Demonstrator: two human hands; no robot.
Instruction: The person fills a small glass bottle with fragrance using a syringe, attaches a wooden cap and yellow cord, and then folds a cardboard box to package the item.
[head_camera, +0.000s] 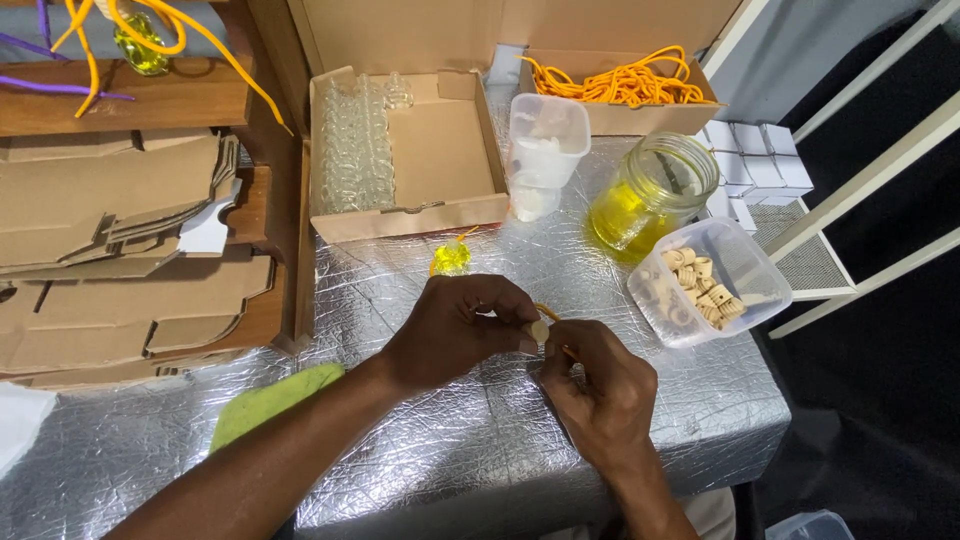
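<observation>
Now, near to far:
Left hand (455, 325): we pinch a small round beige cork (540, 330).
Right hand (600, 395): closed on thin orange cord (546, 311); keep it taut.
Far: small yellow-filled glass bottle (451, 258), clear tub of corks (706, 282).

On the table (420, 470), the jar (652, 192) stands behind the tub of beads (708, 280), near the right edge; the open box (405, 150) sits at the back edge, left of the jar.

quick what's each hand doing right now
Left hand: closed, pinching a small cork stopper.
Right hand: closed on the orange cord.
</observation>
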